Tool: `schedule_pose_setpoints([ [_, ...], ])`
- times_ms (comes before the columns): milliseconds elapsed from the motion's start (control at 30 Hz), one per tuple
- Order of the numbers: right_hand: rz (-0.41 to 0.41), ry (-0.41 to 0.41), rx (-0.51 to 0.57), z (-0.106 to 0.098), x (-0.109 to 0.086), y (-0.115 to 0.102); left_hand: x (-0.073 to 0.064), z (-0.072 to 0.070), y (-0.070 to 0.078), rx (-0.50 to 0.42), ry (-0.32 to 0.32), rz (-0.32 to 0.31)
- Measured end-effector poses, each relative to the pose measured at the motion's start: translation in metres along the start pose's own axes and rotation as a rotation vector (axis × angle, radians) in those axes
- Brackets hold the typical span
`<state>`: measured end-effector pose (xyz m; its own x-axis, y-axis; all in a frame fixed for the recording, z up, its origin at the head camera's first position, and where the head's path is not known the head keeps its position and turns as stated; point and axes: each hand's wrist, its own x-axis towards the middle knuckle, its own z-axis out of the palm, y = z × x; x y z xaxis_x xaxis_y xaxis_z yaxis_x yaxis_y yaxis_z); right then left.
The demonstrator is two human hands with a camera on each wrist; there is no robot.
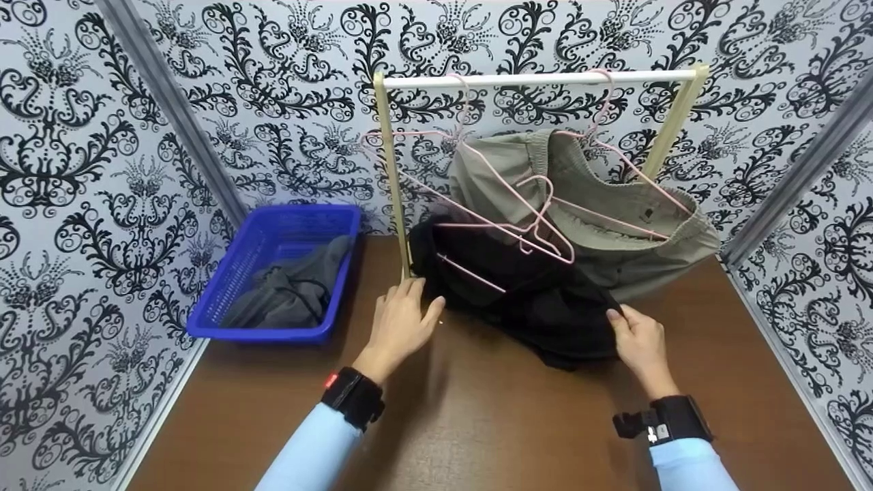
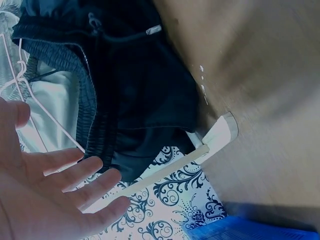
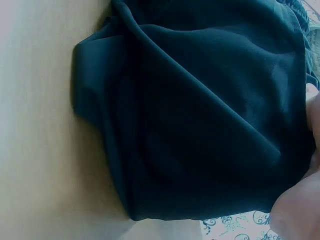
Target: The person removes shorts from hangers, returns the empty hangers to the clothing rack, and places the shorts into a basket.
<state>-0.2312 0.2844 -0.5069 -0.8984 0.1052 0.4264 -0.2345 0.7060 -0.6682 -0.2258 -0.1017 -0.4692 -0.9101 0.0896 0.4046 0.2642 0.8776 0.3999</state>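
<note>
Black shorts with an elastic waistband and a drawstring lie spread on the table at the foot of the rack. A pink hanger runs inside their waistband, its hook off the rod. My right hand pinches the right edge of the shorts; in the right wrist view the black cloth stretches away from the fingers. Close to the left end of the shorts, by the rack's left post, my left hand has its fingers extended. The left wrist view shows this palm holding nothing.
A white-rod rack carries a bare pink hanger and grey-beige shorts on another pink hanger, both overlapping the area behind the black shorts. At left, a blue basket holds dark grey clothing. Patterned walls enclose the brown table.
</note>
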Motion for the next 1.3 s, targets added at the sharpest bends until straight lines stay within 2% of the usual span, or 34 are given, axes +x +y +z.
schedule_pose_setpoints([
  [433,0.060,-0.111,-0.013,-0.002,-0.012,0.009,-0.005,0.002,-0.007,-0.002,-0.020,-0.037],
  [600,0.062,-0.152,-0.014,-0.005,-0.013,0.012,-0.007,0.002,-0.008,-0.010,-0.015,-0.042],
  [933,0.034,-0.296,-0.031,-0.010,-0.021,0.023,-0.012,0.008,-0.013,-0.031,-0.021,-0.049],
  [1100,0.049,-0.322,-0.028,-0.009,-0.025,0.023,-0.013,0.007,-0.012,-0.033,-0.019,-0.056],
  [1300,0.011,-0.329,-0.033,-0.007,-0.027,0.022,-0.013,0.009,-0.015,-0.033,-0.018,-0.067],
])
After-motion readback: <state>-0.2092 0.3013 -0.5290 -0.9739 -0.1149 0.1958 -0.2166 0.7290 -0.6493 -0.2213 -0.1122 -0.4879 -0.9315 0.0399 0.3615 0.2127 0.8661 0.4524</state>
